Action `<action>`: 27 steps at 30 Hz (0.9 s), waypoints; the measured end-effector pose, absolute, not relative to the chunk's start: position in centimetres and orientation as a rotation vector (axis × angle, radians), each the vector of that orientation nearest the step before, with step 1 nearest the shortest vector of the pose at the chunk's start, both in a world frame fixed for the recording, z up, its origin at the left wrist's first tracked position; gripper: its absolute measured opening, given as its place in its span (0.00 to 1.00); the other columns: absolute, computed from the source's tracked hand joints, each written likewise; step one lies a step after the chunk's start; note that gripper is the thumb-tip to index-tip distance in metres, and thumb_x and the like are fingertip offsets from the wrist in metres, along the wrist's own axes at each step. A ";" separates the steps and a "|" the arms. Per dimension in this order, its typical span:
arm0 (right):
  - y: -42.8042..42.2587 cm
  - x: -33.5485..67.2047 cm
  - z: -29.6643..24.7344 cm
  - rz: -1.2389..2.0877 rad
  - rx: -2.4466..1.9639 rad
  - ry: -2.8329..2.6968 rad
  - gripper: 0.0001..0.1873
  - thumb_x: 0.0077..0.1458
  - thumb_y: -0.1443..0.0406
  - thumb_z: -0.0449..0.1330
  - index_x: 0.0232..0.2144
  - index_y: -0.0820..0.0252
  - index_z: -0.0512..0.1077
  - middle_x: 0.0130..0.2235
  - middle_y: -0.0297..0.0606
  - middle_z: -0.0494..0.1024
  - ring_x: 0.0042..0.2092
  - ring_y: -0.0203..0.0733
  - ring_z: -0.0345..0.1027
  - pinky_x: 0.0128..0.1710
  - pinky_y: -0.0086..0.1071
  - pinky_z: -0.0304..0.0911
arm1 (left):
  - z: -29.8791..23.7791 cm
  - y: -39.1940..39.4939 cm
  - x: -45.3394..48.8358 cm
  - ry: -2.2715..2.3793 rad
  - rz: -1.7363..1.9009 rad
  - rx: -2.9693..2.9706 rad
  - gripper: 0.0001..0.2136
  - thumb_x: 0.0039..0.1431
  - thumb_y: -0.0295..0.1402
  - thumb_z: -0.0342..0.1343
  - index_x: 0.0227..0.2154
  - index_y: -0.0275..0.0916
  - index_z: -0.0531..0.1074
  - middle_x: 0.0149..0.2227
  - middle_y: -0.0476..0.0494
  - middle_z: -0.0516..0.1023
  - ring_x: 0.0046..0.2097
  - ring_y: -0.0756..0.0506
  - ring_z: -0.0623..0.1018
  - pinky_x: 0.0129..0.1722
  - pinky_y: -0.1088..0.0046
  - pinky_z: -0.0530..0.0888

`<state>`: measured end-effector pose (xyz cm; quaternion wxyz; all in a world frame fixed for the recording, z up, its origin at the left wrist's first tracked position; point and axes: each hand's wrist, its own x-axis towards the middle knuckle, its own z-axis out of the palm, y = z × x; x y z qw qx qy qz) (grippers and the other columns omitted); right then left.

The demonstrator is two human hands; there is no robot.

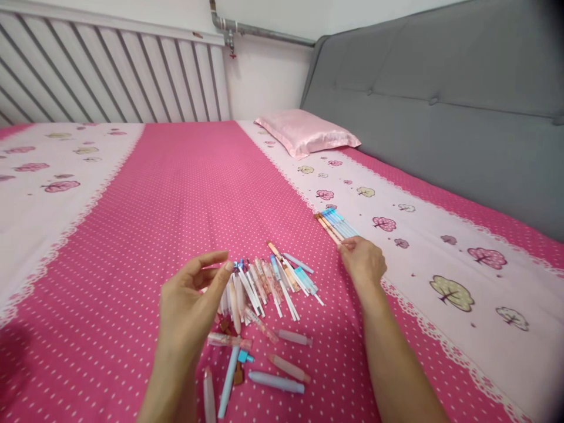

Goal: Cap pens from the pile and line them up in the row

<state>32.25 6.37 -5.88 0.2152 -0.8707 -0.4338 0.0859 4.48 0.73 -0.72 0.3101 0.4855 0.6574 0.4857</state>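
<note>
My right hand [363,259] is closed, thumb and fingers pinched at the near end of a pen in a neat row. That row holds peach pens with brown tops [326,227] beside light blue pens [341,221], lying side by side. The fingers hide their lower ends. My left hand [194,291] hovers by the left side of a loose pile of pens [264,279], thumb and fingers apart, with nothing seen between them. Nearer to me lie scattered pens, among them a pale blue one [277,382], a pink one [288,368] and a slim light blue one [229,382].
Everything lies on a pink dotted bedspread [189,176] with white tree-print bands. A pink satin pillow [306,130] rests at the back, against a grey padded headboard [423,111]. A white radiator [110,70] and a pipe [268,32] run along the wall.
</note>
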 end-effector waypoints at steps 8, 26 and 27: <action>4.6 29.1 -3.2 0.818 -1.962 -1.769 0.04 0.50 0.67 0.62 0.31 0.58 0.76 0.32 0.34 0.78 0.35 0.38 0.71 0.33 0.27 0.60 | -0.7 0.8 4.1 1.787 1.288 1.265 0.21 0.44 0.48 0.62 0.39 0.40 0.75 0.31 0.44 0.79 0.34 0.46 0.77 0.30 0.75 0.68; 4.0 27.6 -3.9 0.909 -2.018 -2.088 0.14 0.47 0.72 0.59 0.37 0.58 0.64 0.31 0.33 0.70 0.29 0.36 0.62 0.23 0.26 0.45 | -0.5 0.7 4.1 1.775 1.265 1.288 0.21 0.45 0.46 0.62 0.39 0.37 0.75 0.29 0.44 0.79 0.32 0.46 0.77 0.27 0.76 0.68; 4.0 27.6 -3.8 0.904 -2.012 -2.064 0.13 0.47 0.72 0.58 0.37 0.58 0.64 0.31 0.32 0.70 0.28 0.35 0.61 0.22 0.26 0.45 | -0.4 0.7 4.1 1.778 1.262 1.288 0.21 0.45 0.46 0.62 0.39 0.38 0.75 0.29 0.44 0.79 0.32 0.46 0.77 0.27 0.76 0.68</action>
